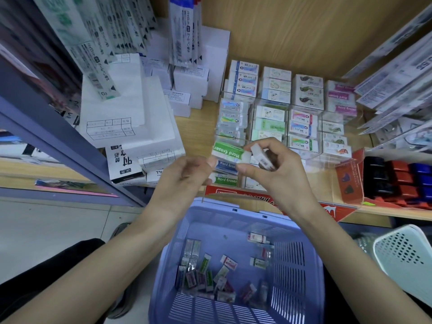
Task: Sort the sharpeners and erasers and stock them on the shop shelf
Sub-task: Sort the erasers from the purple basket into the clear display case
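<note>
basket [233, 208] at six o'clock; right hand [275, 167] pinches an eraser [263, 159] (loosely, might drop), left hand [187, 170] half-curled, seemingly empty.

Labels of erasers [230, 263] in basket [289, 265] illegible

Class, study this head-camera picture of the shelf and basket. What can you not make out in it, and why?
Head view: the eraser in the right hand; fingers cover its sleeve, only a barcode shows.
Head view: whether the left hand grips the green Hard Eraser; motion blur.
Head view: items in the blue basket; too small to read.
Head view: the white basket; cut off by the right edge.
</note>
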A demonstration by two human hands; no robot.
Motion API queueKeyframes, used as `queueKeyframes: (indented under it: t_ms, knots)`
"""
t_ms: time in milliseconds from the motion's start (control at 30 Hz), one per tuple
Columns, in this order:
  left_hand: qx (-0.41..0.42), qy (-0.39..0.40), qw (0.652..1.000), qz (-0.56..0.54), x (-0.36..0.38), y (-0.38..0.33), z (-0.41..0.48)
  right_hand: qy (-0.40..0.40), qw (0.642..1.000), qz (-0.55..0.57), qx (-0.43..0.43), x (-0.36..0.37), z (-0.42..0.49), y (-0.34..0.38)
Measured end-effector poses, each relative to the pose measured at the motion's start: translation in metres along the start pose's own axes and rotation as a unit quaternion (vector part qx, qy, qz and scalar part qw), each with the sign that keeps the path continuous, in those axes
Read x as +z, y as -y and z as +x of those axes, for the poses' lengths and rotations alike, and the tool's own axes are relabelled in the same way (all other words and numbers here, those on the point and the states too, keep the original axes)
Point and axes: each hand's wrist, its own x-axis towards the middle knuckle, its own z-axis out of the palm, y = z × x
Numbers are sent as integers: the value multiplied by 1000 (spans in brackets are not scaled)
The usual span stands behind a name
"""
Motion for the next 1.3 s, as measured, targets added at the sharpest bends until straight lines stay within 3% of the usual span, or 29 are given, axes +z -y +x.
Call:
queueKeyframes:
  t_ms: [267,367,433,533,667,767,900,1033,1167,1233,1300]
  knots:
    - [-55,31,988,-143,8,-8,4,82,996,9,-44,6,-12,-1]
    - [-33,67,996,-51,8,-6,5,105,991,1,-78,-5,-9,1]
    - [-3,116,993,16,7,-4,3,163,980,-32,-112,-13,-7,1]
    - [17,139,989,52,8,-2,3,210,964,-104,-126,-13,-6,-3]
    - [54,50,992,104,7,-1,9,68,975,-185,-101,-8,-1,-14]
    - [78,8,988,135,1,-3,11,-27,932,-346,-109,-1,6,-19]
    - [63,-22,989,134,-7,-2,13,-33,865,-467,-181,20,12,-35]
    - [60,-9,990,129,-9,0,10,-58,849,-503,-149,31,19,-44]
    - [57,3,990,133,-8,-1,9,-15,857,-506,-99,33,29,-37]
    - [59,10,990,130,-6,-2,8,11,902,-427,-71,27,24,-30]
    - [64,14,990,124,-6,-4,7,45,966,-252,-34,16,13,-19]
